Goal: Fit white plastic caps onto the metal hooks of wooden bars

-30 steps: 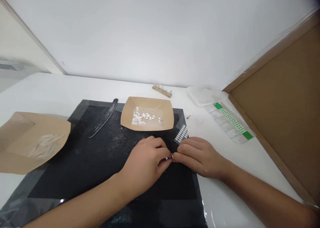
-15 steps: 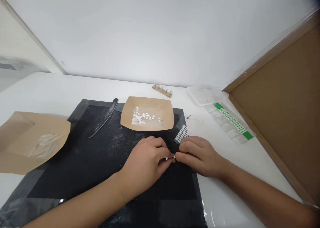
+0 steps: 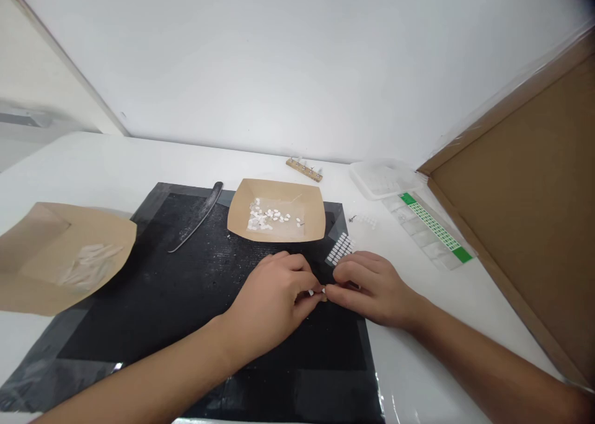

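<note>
Over the right part of the black mat [image 3: 186,300], my left hand [image 3: 272,306] pinches a small white piece [image 3: 311,293] between thumb and forefinger. Its exact kind is too small to make out. My right hand [image 3: 372,287] is closed, its fingertips meeting those of the left at the same spot. A bit of tan material shows under the fingertips, and whatever the right fingers grip is hidden. Just behind the right hand lies a sheet of white oval stickers [image 3: 341,249]. Beyond the left hand stands a tan paper tray [image 3: 237,216] with many small white ovals in it.
A dark curved nail file [image 3: 198,218] lies on the mat. Another paper tray [image 3: 35,263], at left, holds pale slender pieces. Behind are a small wooden strip with metal pegs [image 3: 304,168], a clear plastic lid [image 3: 383,179] and a green-labelled clear case [image 3: 434,229]. A cardboard-coloured panel [image 3: 525,207] borders the right.
The view has shifted slightly. Both hands stay at nearly the same place, fingertips together; less of the tan bit shows between them.
</note>
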Tool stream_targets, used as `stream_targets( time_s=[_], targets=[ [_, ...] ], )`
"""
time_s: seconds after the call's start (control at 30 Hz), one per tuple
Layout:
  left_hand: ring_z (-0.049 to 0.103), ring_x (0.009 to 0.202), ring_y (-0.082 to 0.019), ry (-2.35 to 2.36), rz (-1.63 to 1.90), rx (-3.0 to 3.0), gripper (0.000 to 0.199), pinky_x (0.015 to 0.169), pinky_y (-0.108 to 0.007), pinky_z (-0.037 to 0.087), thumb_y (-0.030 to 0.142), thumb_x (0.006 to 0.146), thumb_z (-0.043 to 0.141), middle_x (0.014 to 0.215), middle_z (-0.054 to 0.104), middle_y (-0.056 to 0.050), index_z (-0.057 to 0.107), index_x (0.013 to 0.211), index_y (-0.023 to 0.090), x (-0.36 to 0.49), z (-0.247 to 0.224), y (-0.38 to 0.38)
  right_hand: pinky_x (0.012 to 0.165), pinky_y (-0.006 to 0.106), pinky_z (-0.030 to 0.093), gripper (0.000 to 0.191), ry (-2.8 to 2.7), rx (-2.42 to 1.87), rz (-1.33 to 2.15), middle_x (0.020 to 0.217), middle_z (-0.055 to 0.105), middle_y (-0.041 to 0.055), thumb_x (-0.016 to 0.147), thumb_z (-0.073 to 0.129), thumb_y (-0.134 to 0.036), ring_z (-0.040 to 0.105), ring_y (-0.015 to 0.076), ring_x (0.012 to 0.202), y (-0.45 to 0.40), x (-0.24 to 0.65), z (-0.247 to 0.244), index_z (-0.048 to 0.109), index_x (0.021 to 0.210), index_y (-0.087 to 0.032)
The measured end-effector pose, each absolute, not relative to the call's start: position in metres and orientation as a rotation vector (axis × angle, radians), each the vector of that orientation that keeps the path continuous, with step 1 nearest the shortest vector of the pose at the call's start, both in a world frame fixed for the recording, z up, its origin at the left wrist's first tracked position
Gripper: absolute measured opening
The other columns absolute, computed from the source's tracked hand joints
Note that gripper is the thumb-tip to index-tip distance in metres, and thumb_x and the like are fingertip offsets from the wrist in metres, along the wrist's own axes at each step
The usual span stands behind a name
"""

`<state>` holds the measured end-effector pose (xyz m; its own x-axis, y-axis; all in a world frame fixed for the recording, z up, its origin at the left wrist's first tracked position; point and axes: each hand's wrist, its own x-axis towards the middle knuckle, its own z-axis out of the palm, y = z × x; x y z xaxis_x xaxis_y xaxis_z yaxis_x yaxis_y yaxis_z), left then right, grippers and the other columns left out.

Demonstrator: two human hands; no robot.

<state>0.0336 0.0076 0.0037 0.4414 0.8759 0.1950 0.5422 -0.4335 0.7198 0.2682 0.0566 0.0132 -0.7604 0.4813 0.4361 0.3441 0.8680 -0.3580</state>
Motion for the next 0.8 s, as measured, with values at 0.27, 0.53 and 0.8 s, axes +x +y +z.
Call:
stream_targets(
  time_s=[0.27,0.53,0.8],
  targets=[
    [0.068,0.086,-0.021,1.194,0.764,2.144,0.007,0.082,-0.037,0.054,0.016,0.095,0.078,0.092,0.075,-0.003,0.081,0.090,0.021,0.034,0.005,0.006,0.061,0.025,0.040,0.042,-2.467,-0.687,0.492,0.067,0.054,-0.0043,0.110,0.059,-0.046,0.046,0.0115,0.060,0.059,0.268,0.013,0.053,0.076,-0.021],
    [0.069,0.086,-0.022,1.198,0.755,2.156,0.009,0.082,-0.036,0.055,0.014,0.093,0.079,0.091,0.075,-0.003,0.080,0.086,0.020,0.034,0.004,0.007,0.061,0.025,0.040,0.043,-2.484,-0.743,0.596,0.067,0.056,-0.0047,0.107,0.062,-0.048,0.049,0.0113,0.060,0.057,0.267,0.015,0.056,0.075,-0.021],
    [0.069,0.087,-0.022,1.200,0.742,2.143,0.008,0.083,-0.037,0.054,0.016,0.093,0.079,0.092,0.075,-0.003,0.083,0.090,0.022,0.034,0.004,0.007,0.066,0.027,0.040,0.018,-2.599,-0.441,0.349,0.083,0.058,-0.0011,0.106,0.058,-0.016,0.051,0.0139,0.072,0.065,0.277,0.001,0.072,0.100,-0.025]
  ],
)
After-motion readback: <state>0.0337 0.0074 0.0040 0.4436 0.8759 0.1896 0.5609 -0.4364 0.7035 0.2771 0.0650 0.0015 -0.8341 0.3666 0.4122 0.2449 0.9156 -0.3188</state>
